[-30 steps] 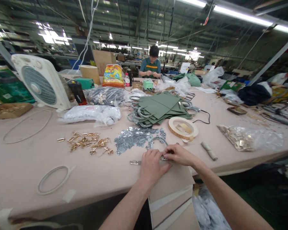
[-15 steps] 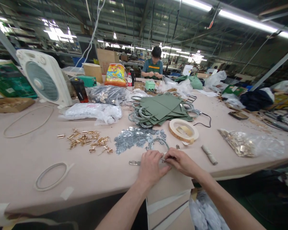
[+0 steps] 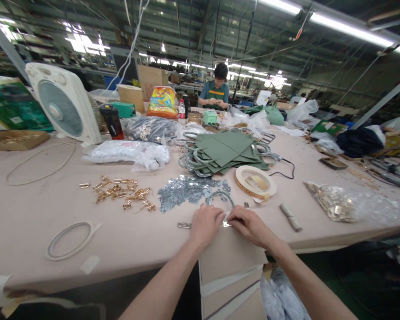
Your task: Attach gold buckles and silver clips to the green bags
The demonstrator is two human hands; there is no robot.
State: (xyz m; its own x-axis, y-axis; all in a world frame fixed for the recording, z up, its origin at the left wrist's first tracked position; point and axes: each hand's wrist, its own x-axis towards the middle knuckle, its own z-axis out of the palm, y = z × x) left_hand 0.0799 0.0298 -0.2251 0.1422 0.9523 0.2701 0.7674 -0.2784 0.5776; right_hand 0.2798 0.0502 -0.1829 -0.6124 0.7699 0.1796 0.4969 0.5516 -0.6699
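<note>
A beige-faced bag panel (image 3: 233,258) hangs over the table's front edge, with a grey-green handle loop (image 3: 223,194) at its far end. A small shiny metal plate (image 3: 226,224) lies on the panel between my hands. My left hand (image 3: 205,224) is closed, thumb and fingers pressed together at the plate's left; what they grip is hidden. My right hand (image 3: 248,224) pinches at the plate's right edge. Just left of my left hand lies a slotted metal piece (image 3: 184,226). Beyond the hands spreads a pile of small grey metal plates (image 3: 182,193).
Gold fittings (image 3: 120,191) lie left, behind a tape ring (image 3: 70,240). Green panels with handles (image 3: 225,149) are stacked ahead, near a tape roll (image 3: 256,184). A grey roll (image 3: 290,218) and bagged metal parts (image 3: 333,200) lie right. A fan (image 3: 62,104) stands left; a person (image 3: 215,91) sits opposite.
My fingers have drawn slightly apart, so the small metal plate between them now shows more plainly. My left hand has shifted a little left. The view has tilted slightly.
</note>
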